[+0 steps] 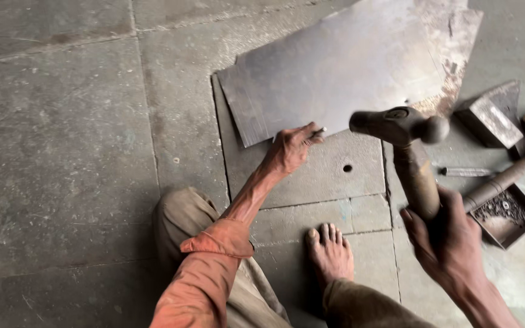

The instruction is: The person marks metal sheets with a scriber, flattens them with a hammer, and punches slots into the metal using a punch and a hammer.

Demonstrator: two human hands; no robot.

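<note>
Head view: a short pointed steel punch (317, 131) is pinched upright in the left hand (290, 150) on the stiff grey sheet-metal plate (341, 67) lying on the stone floor (62, 152), while a heavy-looking wooden-handled steel hammer (405, 136) is gripped low on its handle by the closed right hand (448, 240).
</note>
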